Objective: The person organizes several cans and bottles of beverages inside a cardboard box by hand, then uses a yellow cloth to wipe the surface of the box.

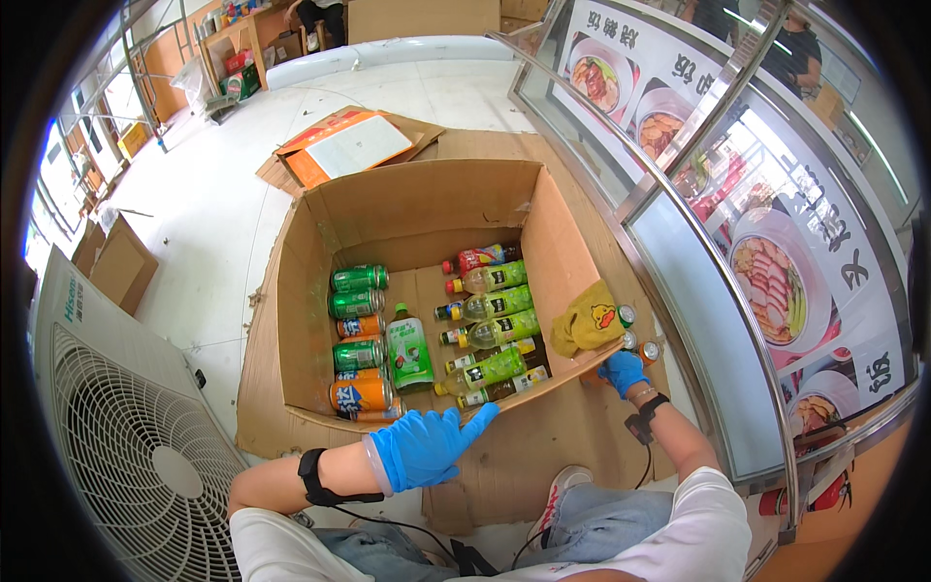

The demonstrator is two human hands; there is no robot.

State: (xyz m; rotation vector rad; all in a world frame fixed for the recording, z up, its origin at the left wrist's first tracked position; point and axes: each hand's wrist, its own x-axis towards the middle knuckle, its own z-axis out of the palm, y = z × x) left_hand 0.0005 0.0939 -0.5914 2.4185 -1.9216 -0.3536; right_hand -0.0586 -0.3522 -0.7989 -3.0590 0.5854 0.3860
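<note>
An open cardboard box (429, 182) lies before me. Along its left side are several green drink cans (360, 278) and orange drink cans (361, 394). A green-labelled bottle (409, 349) lies beside them, and several drink bottles (502, 304) lie in a column at the right. My left hand (429, 447), in a blue glove, is at the box's near edge, its index finger extended and nothing in its palm that I can see. Outside the near right corner, my gloved right hand (624, 372) is beside cans (649, 352); its fingers are partly hidden. A yellow cloth (589, 320) hangs over the right wall.
Flattened cardboard (538, 465) lies under the box. An air-conditioner outdoor unit (145, 436) stands at the left, and a metal-framed glass case (698, 291) at the right. An orange and white carton (356, 145) lies beyond. A person (320, 18) sits far back.
</note>
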